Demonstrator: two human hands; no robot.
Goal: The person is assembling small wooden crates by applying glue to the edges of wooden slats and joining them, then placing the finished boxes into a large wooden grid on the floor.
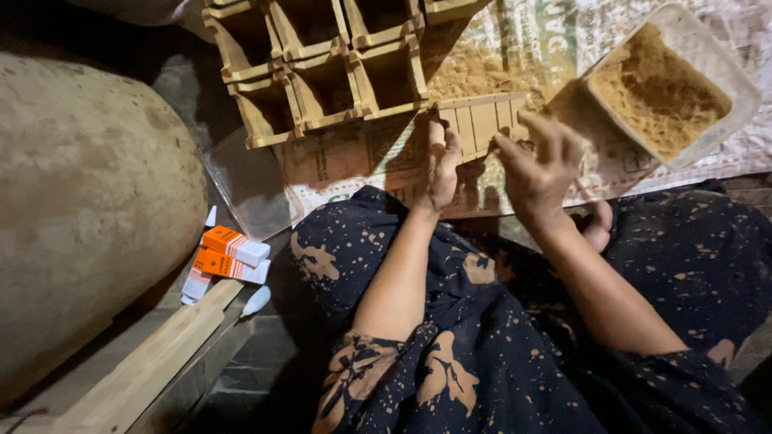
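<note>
Both hands, left hand (441,165) and right hand (537,165), touch (fingertips) wooden mould (482,122).

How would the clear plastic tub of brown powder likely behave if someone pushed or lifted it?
The clear plastic tub looks thin-walled, so it may flex when gripped. It is nearly full of brown powder, so probably fairly heavy for its size. It is open, so tilting would likely spill powder onto the printed sheet.

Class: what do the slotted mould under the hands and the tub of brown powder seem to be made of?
Slotted mould: looks like unfinished wood, pale tan, matte, dusty. Tub: probably clear plastic, as its thin translucent walls show the powder through them.
</note>
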